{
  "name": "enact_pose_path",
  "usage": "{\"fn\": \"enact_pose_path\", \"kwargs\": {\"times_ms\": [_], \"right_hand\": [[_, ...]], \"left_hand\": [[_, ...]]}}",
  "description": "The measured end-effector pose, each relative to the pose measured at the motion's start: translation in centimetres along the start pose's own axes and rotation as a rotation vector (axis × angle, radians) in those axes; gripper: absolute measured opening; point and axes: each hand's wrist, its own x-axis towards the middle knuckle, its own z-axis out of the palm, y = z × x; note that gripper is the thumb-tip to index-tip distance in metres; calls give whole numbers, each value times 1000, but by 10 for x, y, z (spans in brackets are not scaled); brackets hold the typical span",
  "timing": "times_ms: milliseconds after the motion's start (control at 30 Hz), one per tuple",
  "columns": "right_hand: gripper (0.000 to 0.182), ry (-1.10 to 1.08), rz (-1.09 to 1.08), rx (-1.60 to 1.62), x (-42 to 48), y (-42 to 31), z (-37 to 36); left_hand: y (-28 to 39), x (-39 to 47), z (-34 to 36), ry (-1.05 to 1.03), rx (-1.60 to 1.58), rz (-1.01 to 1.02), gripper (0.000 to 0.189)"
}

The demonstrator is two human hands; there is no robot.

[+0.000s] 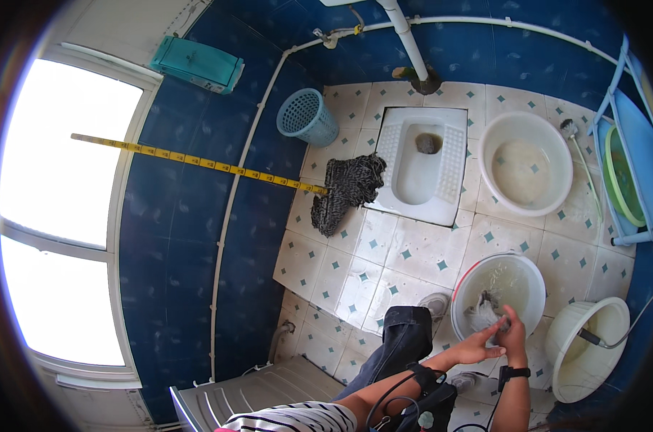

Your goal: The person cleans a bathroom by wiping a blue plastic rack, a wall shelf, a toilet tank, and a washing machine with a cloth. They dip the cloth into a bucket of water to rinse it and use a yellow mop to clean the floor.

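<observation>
Both my hands are low over a white bucket [535,286] of cloudy water, which has a red band along part of its rim. A wet grey-white cloth [483,316] hangs from them into the water, and its dark end is bunched up. My left hand [476,348] comes in from the left and presses on the cloth. From below, my right hand [512,336], with a black band at the wrist, closes around the cloth's near end. The palms and fingers partly hide the gripped part.
Right of the bucket, a cream tub [612,324] tilts with a shower hose handle [591,337] over it. Beyond stand a white basin [485,156], a squat toilet [426,213], a dark mop [353,181], a blue basket [321,127], a toilet brush [586,167] and a folded blue chair [631,119].
</observation>
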Motion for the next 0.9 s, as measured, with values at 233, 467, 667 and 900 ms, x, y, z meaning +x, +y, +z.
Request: {"fn": "enact_pose_path", "kwargs": {"times_ms": [233,467,667,900], "right_hand": [[62,323,400,-354,55,89,30],[43,-383,297,-372,54,92,76],[51,-27,205,-106,5,-11,-16],[56,-21,-161,-280,-94,-176,-67]], "left_hand": [[1,7,-26,199,-344,-146,76],[10,11,-28,308,-266,-301,74],[-26,11,-26,405,-209,-289,76],[2,-12,16,281,-742,-469,87]]}}
